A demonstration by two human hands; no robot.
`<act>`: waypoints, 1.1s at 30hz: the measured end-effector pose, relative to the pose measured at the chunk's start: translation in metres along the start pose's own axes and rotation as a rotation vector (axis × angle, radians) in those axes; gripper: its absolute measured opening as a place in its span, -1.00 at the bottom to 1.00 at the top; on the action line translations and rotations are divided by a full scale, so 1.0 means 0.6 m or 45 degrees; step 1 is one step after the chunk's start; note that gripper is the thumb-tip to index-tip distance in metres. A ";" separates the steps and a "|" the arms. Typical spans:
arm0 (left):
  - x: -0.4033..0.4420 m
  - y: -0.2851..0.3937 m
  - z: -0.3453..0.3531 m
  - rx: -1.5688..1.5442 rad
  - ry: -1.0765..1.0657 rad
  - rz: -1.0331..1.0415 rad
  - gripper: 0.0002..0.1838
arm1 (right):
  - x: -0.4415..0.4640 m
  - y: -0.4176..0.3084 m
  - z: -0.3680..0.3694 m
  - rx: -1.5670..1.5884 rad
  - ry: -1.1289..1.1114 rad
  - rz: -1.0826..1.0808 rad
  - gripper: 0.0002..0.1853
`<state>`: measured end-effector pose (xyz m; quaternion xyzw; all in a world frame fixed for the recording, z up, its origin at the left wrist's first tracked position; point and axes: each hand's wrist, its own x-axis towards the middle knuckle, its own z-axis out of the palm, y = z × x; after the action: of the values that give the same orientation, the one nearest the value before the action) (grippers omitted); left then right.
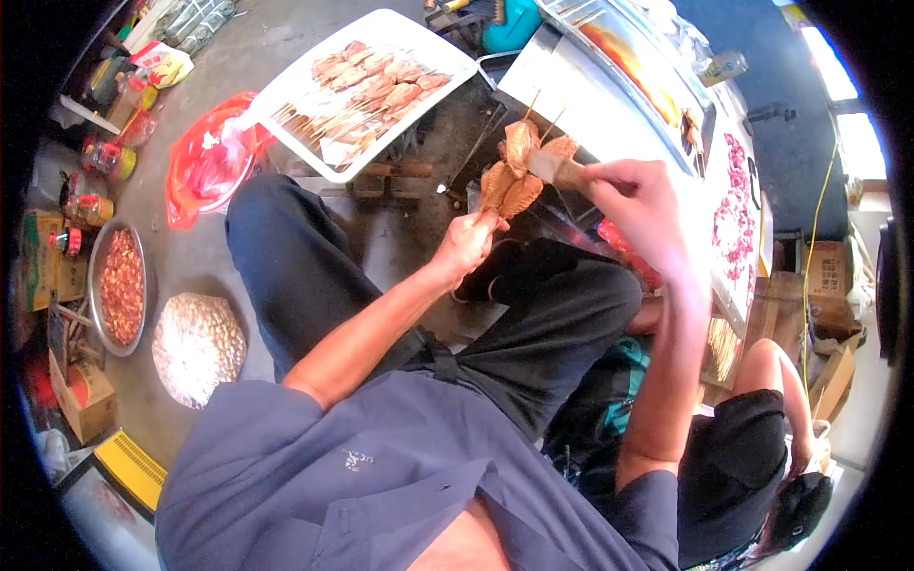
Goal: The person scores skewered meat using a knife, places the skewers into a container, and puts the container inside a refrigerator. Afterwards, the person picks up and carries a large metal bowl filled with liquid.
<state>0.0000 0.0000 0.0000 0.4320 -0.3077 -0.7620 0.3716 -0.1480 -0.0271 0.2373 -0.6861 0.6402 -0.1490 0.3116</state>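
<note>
- A second person in dark clothing (733,447) shows at the lower right.
- The white tray (386,27) lies ahead on the left, with rows of skewered meat in it, the sticks mostly pointing toward its lower left.
- A long metal tray (598,71) at the upper right carries orange-brown liquid.
- A red plastic bag (190,171) sits just beside the white tray.
- A bag of pale, rounded pieces (198,347) rests on the floor at left.
- A metal bowl (124,350) next to it holds reddish-brown chunks.
- The right hand (638,195) pinches a flat-ended tool.
- The meat skewers (522,193) fan out in front of the body, above the left hand.
- The left hand (464,247) closes around their lower ends.
- The flat-ended tool (562,171) has its pale tip against the upper pieces.
</note>
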 end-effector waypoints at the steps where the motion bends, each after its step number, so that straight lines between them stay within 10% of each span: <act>1: 0.000 0.001 -0.002 0.005 -0.010 0.008 -0.63 | -0.014 -0.010 -0.010 -0.024 -0.027 -0.018 -0.77; 11: -0.003 0.004 0.010 0.053 -0.006 0.028 -0.63 | 0.084 0.069 0.049 0.086 0.086 -0.356 -0.79; 19: 0.002 0.006 -0.005 -0.042 -0.074 -0.046 -0.64 | -0.021 0.009 -0.004 0.039 -0.045 -0.024 -0.82; 33: -0.037 0.024 0.022 -0.104 -0.205 -0.156 -0.58 | -0.019 0.054 0.053 -0.316 0.528 -0.449 -0.85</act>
<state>0.0006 0.0128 0.0269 0.3716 -0.2783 -0.8275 0.3158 -0.1558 -0.0077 0.1950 -0.7747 0.5743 -0.2584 0.0574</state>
